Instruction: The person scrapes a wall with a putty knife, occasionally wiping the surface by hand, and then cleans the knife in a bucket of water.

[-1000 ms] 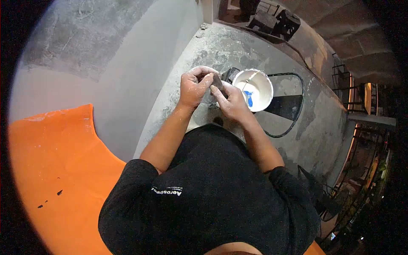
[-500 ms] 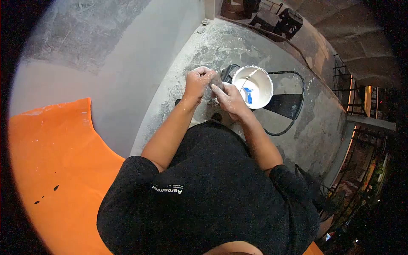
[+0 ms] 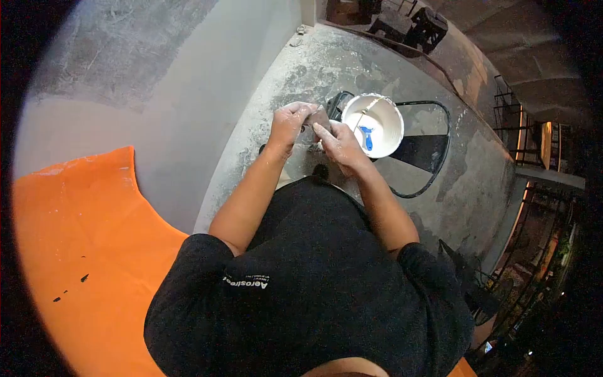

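Observation:
My left hand point(image 3: 289, 129) and my right hand point(image 3: 341, 146) meet in front of my body, both dusted with white. Between them is a small grey-brown flat piece point(image 3: 321, 116), pinched by the fingers of each hand. Its kind I cannot make out, and the fingers cover part of it. Just right of my right hand stands a white bucket point(image 3: 397, 135). A blue-handled tool point(image 3: 367, 138) lies inside it, and a thin stick point(image 3: 361, 118) leans across its opening.
The bucket stands by a black-framed chair point(image 3: 419, 154). To the left rises a grey wall point(image 3: 207, 94), partly coated lighter, with an orange sheet point(image 3: 94, 220) below. White specks mark the concrete floor point(image 3: 465, 169). Dark crates point(image 3: 427, 30) stand at the back.
My left fingers have shifted slightly, opening a small gap beneath the piece. Both hands keep hold of it. The view has tilted a little.

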{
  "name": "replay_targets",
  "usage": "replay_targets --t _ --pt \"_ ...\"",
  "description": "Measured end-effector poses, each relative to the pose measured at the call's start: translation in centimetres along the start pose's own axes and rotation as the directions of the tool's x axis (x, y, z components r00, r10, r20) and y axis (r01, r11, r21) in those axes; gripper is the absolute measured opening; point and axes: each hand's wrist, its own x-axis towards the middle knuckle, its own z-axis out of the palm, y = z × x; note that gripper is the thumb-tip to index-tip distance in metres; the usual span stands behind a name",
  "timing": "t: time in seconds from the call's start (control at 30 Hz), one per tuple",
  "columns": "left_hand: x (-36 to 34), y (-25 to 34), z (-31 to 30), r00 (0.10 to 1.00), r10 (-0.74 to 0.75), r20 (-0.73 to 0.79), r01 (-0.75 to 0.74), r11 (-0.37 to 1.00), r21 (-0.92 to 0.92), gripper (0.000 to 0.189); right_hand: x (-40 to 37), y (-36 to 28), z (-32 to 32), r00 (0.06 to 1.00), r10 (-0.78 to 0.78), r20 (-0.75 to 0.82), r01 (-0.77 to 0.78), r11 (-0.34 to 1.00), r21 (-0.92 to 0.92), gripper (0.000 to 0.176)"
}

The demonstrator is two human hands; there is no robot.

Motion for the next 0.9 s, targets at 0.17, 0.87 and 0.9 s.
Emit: replay_targets --t 0.17,0.87,0.9 --pt "-0.1 -0.6 -0.1 0.996 0.082 0.036 -0.084 0.993 0.08 0.015 0.1 0.6 0.2 0.999 -0.048 0.015 0.05 0.981 -0.186 0.04" --pt "-0.3 -0.3 1.0 0.992 0.074 0.099 -0.056 0.983 -0.174 0.024 -0.5 -0.4 -2.1 1.0 0.021 -0.018 -0.022 0.995 -0.101 0.04" --pt "-0.1 -0.5 0.8 0.988 0.112 0.102 -0.104 0.991 -0.084 0.023 -0.6 -0.3 -2.0 1.0 0.01 -0.018 -0.011 0.998 -0.064 0.04"
